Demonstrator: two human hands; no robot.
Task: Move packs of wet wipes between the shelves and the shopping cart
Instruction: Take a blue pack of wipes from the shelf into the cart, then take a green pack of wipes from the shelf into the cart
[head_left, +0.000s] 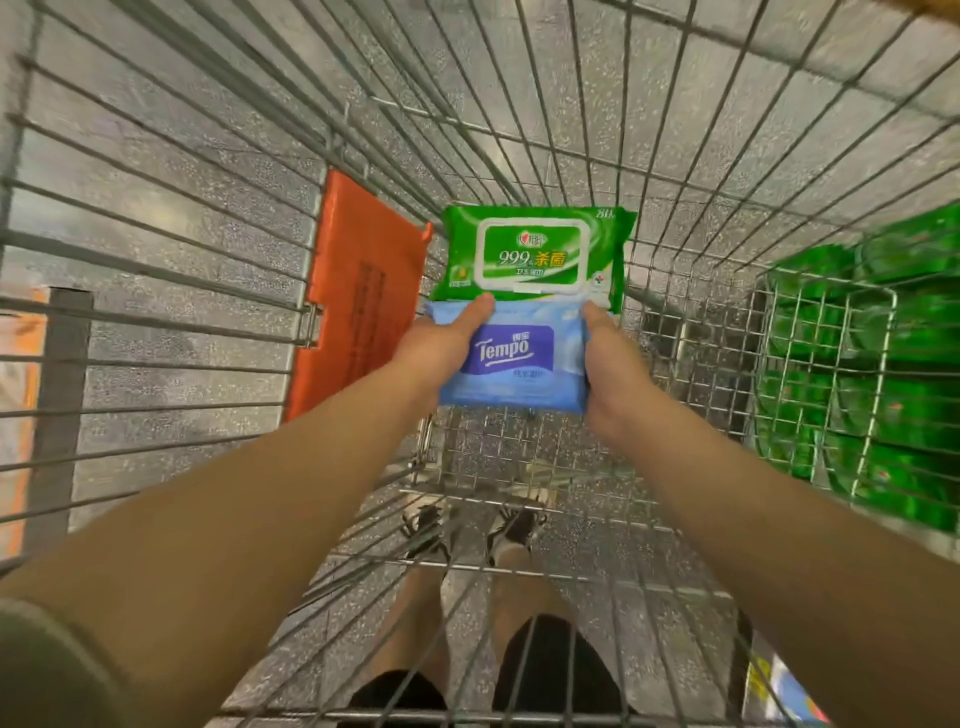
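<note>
Two hands holding blue pack, green pack, in cart

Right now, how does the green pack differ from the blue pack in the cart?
The green pack has a white-rimmed flip lid on its face; the blue pack shows a purple Tempo label and no such lid. The left hand and right hand grip the blue pack by its sides; the green pack lies just beyond, with only the fingertips at its near edge. Both are soft wipe packs, face up inside the cart.
</note>
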